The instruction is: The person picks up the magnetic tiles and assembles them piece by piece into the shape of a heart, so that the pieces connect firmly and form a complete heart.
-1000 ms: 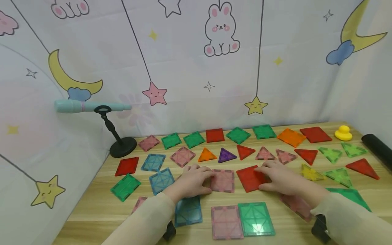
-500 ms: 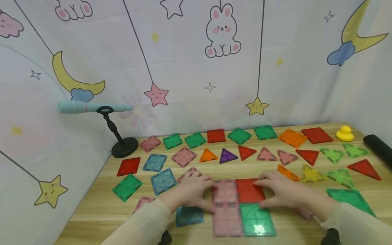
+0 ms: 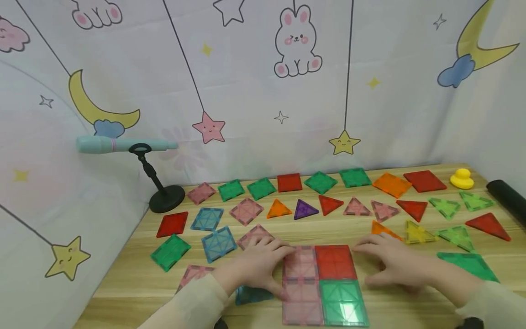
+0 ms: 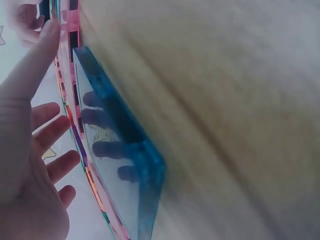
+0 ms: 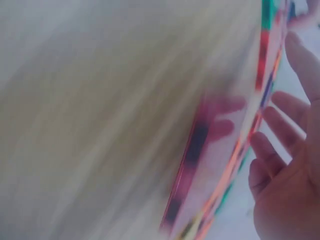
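Observation:
Two pink magnetic tiles, an upper one (image 3: 305,265) and a lower one (image 3: 302,307), lie edge to edge with a red square tile (image 3: 334,262) and a green square tile (image 3: 344,299), forming a two-by-two square. My left hand (image 3: 263,267) rests its fingertips and thumb on the left side of the pink tiles. Right of the square, my right hand (image 3: 396,265) hovers apart from it, fingers loosely bent around nothing. Beneath the left hand lies a blue tile (image 4: 122,117); below the right hand, a pink tile (image 5: 192,155) shows in the right wrist view.
Rows of loose tiles fill the back, including a purple triangle (image 3: 305,209) and an orange square (image 3: 392,184). A black stand (image 3: 166,198) holding a pale blue tube (image 3: 107,144) is at the back left. A yellow duck (image 3: 462,178) sits at the back right.
The upper pink tile and the red tile have come toward me, meeting each other and the lower pair. My right hand has let go of the red tile and shifted right.

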Motion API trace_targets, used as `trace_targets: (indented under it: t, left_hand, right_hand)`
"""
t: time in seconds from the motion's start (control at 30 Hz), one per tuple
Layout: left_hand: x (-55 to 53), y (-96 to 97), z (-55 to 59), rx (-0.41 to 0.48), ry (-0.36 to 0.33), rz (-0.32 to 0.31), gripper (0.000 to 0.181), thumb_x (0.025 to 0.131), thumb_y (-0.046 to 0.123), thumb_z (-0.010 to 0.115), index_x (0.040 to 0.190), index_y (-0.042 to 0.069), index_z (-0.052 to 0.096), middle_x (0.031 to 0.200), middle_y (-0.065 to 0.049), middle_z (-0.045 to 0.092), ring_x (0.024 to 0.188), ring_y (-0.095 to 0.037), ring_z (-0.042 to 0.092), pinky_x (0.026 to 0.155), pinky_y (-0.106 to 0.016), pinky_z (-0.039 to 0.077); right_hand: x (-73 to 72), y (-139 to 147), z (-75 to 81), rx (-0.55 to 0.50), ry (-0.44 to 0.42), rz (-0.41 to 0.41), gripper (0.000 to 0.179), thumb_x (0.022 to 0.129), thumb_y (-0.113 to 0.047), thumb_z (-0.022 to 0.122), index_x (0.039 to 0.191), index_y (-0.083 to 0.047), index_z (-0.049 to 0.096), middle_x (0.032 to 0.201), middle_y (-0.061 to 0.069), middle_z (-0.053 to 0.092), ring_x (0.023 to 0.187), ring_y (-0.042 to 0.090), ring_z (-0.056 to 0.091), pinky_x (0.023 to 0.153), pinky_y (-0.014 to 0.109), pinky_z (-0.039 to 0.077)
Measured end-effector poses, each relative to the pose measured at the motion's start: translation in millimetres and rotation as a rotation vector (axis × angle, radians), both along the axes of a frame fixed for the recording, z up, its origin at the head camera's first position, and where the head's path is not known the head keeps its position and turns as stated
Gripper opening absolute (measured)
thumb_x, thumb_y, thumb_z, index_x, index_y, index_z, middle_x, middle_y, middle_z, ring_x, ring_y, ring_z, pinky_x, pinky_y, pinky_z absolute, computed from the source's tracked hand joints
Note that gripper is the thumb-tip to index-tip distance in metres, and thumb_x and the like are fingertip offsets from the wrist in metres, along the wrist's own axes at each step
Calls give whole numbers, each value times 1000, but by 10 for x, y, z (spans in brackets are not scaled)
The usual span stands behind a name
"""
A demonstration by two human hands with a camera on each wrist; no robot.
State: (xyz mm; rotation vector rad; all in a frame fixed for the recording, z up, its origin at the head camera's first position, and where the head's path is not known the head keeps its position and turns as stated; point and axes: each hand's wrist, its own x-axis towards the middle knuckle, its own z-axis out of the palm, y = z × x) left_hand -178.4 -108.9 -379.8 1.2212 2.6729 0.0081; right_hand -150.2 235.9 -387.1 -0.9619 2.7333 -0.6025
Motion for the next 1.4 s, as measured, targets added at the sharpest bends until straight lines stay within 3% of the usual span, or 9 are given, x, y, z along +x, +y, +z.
trace_targets:
  t: [0.23,0.53,0.73,0.83,0.93,1.07,1.2,1.3,1.4]
  left_hand:
    - [-8,-1,0,10,-58,-9,88,71,72,62,142,25,40,143,7,37,126,-20,36,103,-52,23]
    - [-3,-13,-30,39,-94,-39,81,72,67,65,138,23,44,142,7,37,127,-16,37,104,-54,23]
    - [18,-16,-51,62,-82,-60,81,72,67,65,137,23,45,141,6,38,127,-16,37,104,-54,24]
    - [25,-33,-46,85,-80,-58,81,72,67,65,137,23,45,141,5,38,127,-16,36,103,-53,25]
    - [23,-90,-30,132,-75,-42,81,71,65,67,137,23,46,138,5,40,126,-17,36,103,-52,24]
    - [-33,-256,31,207,-88,41,78,72,58,72,136,22,47,135,2,45,124,-22,38,101,-57,24]
    - [-134,-443,84,274,-119,187,71,76,48,73,136,18,47,136,-6,45,124,-31,39,98,-63,24]
    - [-207,-516,53,297,-123,277,67,81,44,71,137,15,46,137,-10,45,126,-35,38,100,-65,22]
    - [-270,-546,-2,294,-124,320,64,84,40,69,137,13,45,137,-11,46,126,-35,38,102,-61,23]
  right_hand:
    - [1,450,11,87,61,-1,52,78,-59,65,119,-27,61,116,-5,52,95,15,46,71,30,45]
    - [148,407,-96,-21,75,-18,42,78,-54,68,113,-33,60,115,-6,48,94,14,41,63,22,42]
    - [206,269,-105,16,90,-78,49,71,-60,71,112,-34,60,118,4,48,98,23,44,67,33,42]
    - [203,225,-95,36,63,-94,49,71,-54,74,113,-33,59,120,11,49,100,31,46,69,43,44]
    - [210,204,-88,28,75,-101,48,71,-46,77,113,-32,58,119,10,50,98,30,47,68,43,45]
    - [226,188,-59,-16,153,-114,52,69,-33,80,116,-26,58,118,6,47,98,23,45,68,36,46]
    - [200,110,-10,-99,265,-108,59,64,-22,83,117,-17,57,122,8,44,104,24,43,72,36,49]
    - [147,26,4,-154,346,-85,62,61,-16,82,117,-12,55,127,9,42,109,24,43,75,36,51]
    - [80,-45,10,-192,379,-56,63,61,-13,81,118,-9,53,132,11,39,109,25,46,75,36,52]
